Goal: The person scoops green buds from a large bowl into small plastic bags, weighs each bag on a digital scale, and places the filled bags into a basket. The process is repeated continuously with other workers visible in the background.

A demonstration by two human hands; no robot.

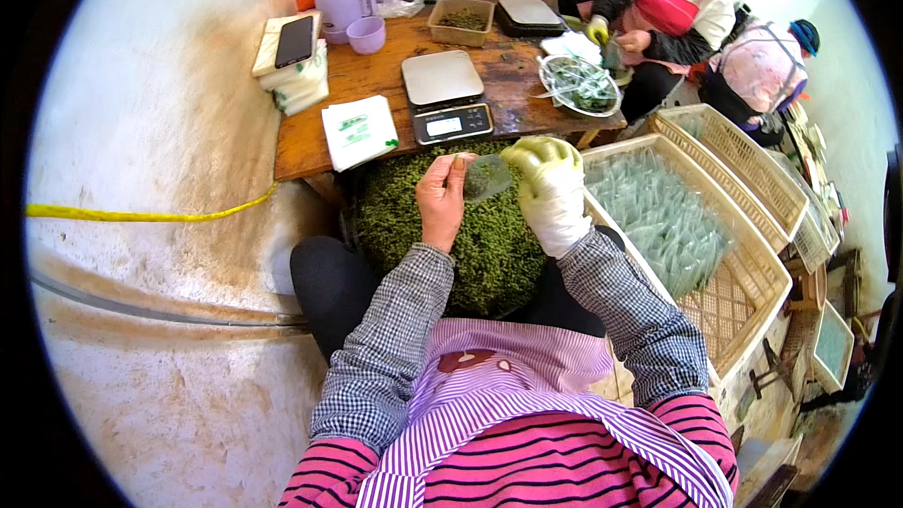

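wall (head view): whitish, brown-stained plaster wall [169, 103] on the left, w/ yellow cord [150, 215] running across to nr the table corner.
table: brown wood table [390, 85] ahead, worn & marked.
on table: digital scale [442, 78] nr front edge, white packet [359, 134] just left of it; farther back, lilac flask [340, 5], lilac cup [367, 35], tan tub [460, 37] w/ dark green bits; phone [295, 41] lying on stacked white packs [303, 85], far left.
l hand: bare left hand [440, 198], thumb & fingers pinched on left end of small clear bag [486, 178].
r hand: gloved right hand [548, 183], fingers curled at bag's right end; can't tell if they grip it.
bag: held up between both hands, above the heap, just short of the scale; can't tell if the green seen is in it or behind it.
heap: big mound of small green pieces, green heap [451, 273], between the person's knees.
crate: cream plastic crate [729, 320] on the right, approx half covered by filled-looking clear bags [658, 216].
co-worker: seated person [691, 0], upper right, one hand yellow-gloved, nr silvery bowl [585, 113].
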